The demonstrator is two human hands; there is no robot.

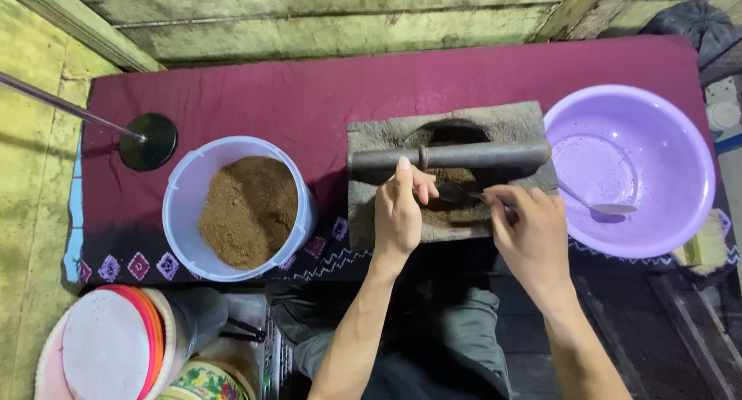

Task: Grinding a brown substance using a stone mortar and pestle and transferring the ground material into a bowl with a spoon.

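Nearest of all, a lap in grey trousers point(464, 330) was seen at the bottom edge, with a stack of round lids point(108, 346) lying off to the left. Just beyond the lap, both forearms were stretched forward over a maroon cloth point(270, 98). The left hand point(398, 214) was laid on the near part of a grey stone slab point(371, 207), its fingers point(417, 185) curled loosely and its thumb raised against a dark stone roller point(448, 156); whether anything was actually gripped in it could not be told. The right hand point(529, 230) was closed around the handle of a dark spoon point(456, 193), whose bowl was pressed into the brown powder point(452, 211) gathered in the hollow of the slab, between the two hands. The roller was rested across the slab, just behind the fingers.

To the left of the slab, a white tub point(182, 207) filled with more brown powder was placed. To the right, a purple basin point(680, 137) was set touching the slab's edge, and a metal spoon point(603, 207) was left inside it. Farther back on the left, a black disc point(148, 142) on a thin metal rod was stood on the cloth. Behind everything, a worn wooden wall point(348, 21) was seen.
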